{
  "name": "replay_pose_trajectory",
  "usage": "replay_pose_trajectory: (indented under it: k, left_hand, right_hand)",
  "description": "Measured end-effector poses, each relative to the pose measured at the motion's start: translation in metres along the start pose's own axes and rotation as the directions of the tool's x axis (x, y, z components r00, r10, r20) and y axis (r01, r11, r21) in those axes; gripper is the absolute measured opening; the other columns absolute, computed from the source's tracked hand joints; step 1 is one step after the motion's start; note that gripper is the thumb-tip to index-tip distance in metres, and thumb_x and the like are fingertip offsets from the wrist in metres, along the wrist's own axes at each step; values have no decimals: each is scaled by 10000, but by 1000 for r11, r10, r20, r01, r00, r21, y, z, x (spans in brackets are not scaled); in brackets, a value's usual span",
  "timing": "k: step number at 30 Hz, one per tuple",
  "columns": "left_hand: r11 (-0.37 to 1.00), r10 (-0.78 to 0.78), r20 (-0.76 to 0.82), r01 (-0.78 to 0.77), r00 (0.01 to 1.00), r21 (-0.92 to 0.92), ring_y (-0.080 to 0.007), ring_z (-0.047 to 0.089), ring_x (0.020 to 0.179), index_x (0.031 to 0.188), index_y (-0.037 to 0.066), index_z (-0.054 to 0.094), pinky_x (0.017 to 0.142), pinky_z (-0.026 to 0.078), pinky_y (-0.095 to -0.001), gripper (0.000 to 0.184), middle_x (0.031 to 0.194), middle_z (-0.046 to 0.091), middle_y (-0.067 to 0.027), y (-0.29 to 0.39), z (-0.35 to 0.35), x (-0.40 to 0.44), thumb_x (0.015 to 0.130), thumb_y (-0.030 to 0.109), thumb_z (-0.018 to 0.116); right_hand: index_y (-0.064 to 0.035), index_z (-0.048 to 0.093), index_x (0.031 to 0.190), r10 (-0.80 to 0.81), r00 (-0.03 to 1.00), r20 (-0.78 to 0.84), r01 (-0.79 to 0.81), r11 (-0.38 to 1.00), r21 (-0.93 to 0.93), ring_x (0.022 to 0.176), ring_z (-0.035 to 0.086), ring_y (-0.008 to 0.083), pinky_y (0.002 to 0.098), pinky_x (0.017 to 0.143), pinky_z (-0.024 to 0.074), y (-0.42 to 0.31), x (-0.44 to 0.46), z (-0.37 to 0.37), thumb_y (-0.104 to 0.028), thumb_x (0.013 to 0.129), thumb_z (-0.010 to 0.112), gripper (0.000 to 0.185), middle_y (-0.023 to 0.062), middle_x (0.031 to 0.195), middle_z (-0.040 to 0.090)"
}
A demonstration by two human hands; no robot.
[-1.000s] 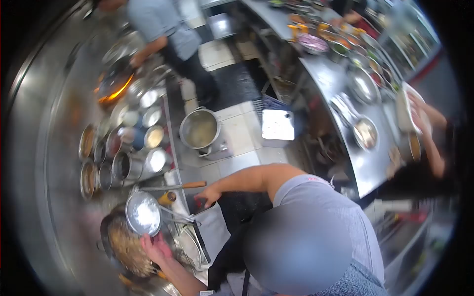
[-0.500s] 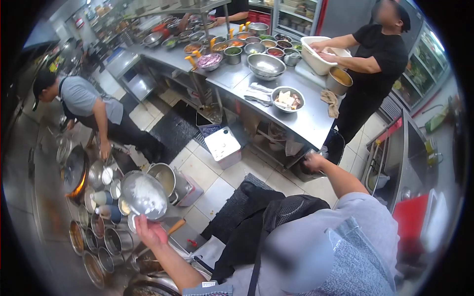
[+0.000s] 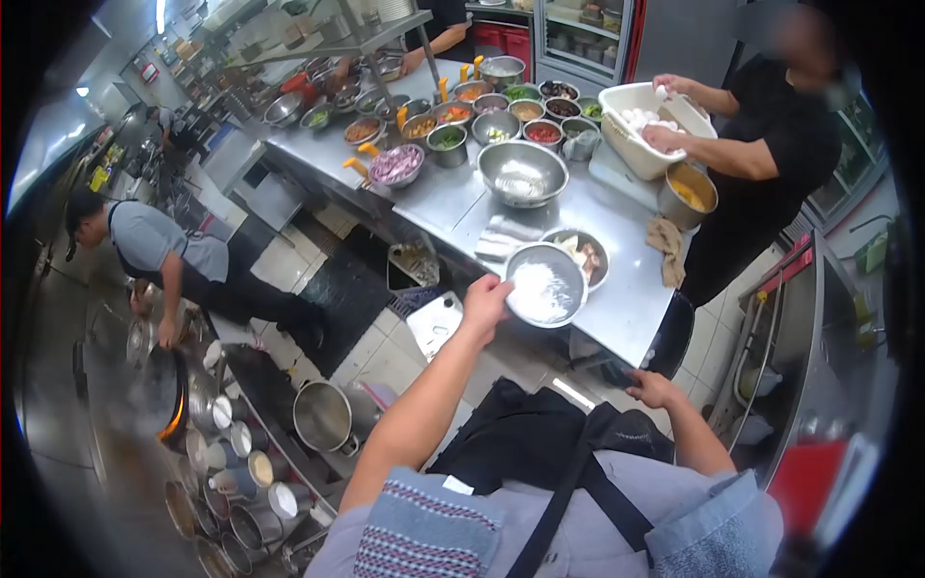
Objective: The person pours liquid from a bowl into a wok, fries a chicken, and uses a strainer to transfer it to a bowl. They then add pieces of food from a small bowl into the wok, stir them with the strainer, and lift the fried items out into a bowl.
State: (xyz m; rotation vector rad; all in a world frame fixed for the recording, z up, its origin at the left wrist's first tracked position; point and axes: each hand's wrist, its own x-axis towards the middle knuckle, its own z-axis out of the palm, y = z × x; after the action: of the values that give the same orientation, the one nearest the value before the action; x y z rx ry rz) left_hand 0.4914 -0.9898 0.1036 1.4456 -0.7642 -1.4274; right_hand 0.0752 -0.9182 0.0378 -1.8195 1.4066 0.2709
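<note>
My left hand (image 3: 488, 306) grips the rim of a metal bowl (image 3: 578, 303) with white powder (image 3: 547, 286) inside. The bowl is tilted over the near edge of the steel table (image 3: 636, 318). Partly hidden behind it is another metal bowl (image 3: 605, 262) with pale and brownish pieces. Folded striped cloths (image 3: 508, 236) lie to its left. Below the table's right corner, my right hand (image 3: 655, 388) has curled fingers at a dark item (image 3: 617, 373); what this is I cannot make out.
Several ingredient bowls and a large steel bowl (image 3: 523, 173) stand on the table. Across it, a person in black (image 3: 771, 164) handles white, egg-like things in a white tub (image 3: 665, 159). On the left, another person (image 3: 169, 246) works by a flaming wok (image 3: 173, 405). A large pot (image 3: 326, 416) stands nearby.
My left hand has carried the powder bowl from the stove side on the left to the table edge. My right hand has moved slightly down and right. My view has shifted.
</note>
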Motion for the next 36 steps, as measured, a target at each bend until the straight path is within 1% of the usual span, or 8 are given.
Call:
replay_pose_trajectory:
  k: [11, 15, 20, 23, 27, 30, 31, 36]
  left_hand:
    - [979, 58, 79, -41, 995, -198, -190, 598, 926, 1022, 47, 533, 703, 581, -356, 114, 979, 553, -62, 53, 132, 146, 941, 124, 553]
    - [967, 69, 104, -40, 992, -253, -175, 591, 992, 1081, 76, 536, 745, 567, -354, 177, 1036, 557, -44, 30, 50, 100, 963, 201, 575]
    - [961, -149, -243, 83, 958, -263, -193, 583, 1027, 1135, 89, 522, 795, 552, -394, 252, 1139, 555, -65, -63, -123, -21, 943, 233, 601]
    - [954, -228, -613, 48, 756, -296, -191, 613, 905, 1082, 88, 555, 711, 559, -378, 203, 1034, 597, -64, -137, -198, -136, 915, 190, 610]
    - [943, -331, -934, 63, 133, -326, -182, 608, 648, 946, 56, 594, 522, 512, -332, 128, 746, 599, -69, -277, -200, -313, 869, 154, 622]
    - [795, -599, -777, -26, -194, -606, -211, 557, 526, 886, 26, 585, 447, 469, -370, 136, 642, 549, -80, -383, -108, -422, 842, 152, 614]
    - [699, -712, -665, -147, -225, -700, -226, 558, 547, 905, 27, 588, 460, 482, -383, 145, 667, 552, -89, -401, -70, -443, 826, 144, 620]
    - [392, -920, -265, -702, -290, -595, -265, 569, 666, 1119, 16, 540, 526, 533, -431, 378, 878, 568, -142, -462, 57, -478, 767, 110, 642]
  right_hand:
    - [-96, 470, 1370, -77, 993, 90, 71, 995, 72, 1004, 656, 321, 389, 883, 500, -60, -4, -73, -294, 897, 632, 537, 151, 1079, 689]
    - [-124, 455, 1400, -159, 974, 163, 148, 986, 75, 975, 658, 329, 396, 860, 505, -90, 24, -97, -298, 902, 624, 554, 137, 1114, 682]
    - [-123, 447, 1405, -354, 884, 304, 371, 928, 1, 892, 685, 301, 378, 824, 521, -163, 92, -128, -264, 896, 633, 560, 141, 1124, 682]
    - [-132, 439, 1412, -427, 761, 488, 479, 878, 21, 819, 696, 259, 356, 770, 528, -230, 138, -130, -219, 892, 644, 565, 159, 1007, 706]
    - [-122, 438, 1402, -505, 605, 615, 719, 678, -150, 593, 641, 215, 359, 624, 508, -353, 164, -107, -194, 898, 645, 549, 122, 772, 702]
    - [-80, 435, 1403, -550, 404, 731, 876, 463, -135, 638, 655, 178, 322, 577, 496, -422, 185, -56, -227, 897, 639, 565, 125, 775, 699]
    - [-45, 428, 1398, -596, 262, 759, 951, 293, -98, 629, 655, 174, 316, 561, 499, -444, 191, -39, -203, 900, 631, 560, 122, 756, 691]
    - [-12, 438, 1376, -501, 170, 848, 971, 232, -58, 667, 669, 168, 307, 620, 523, -529, 117, 44, -158, 891, 629, 542, 122, 779, 687]
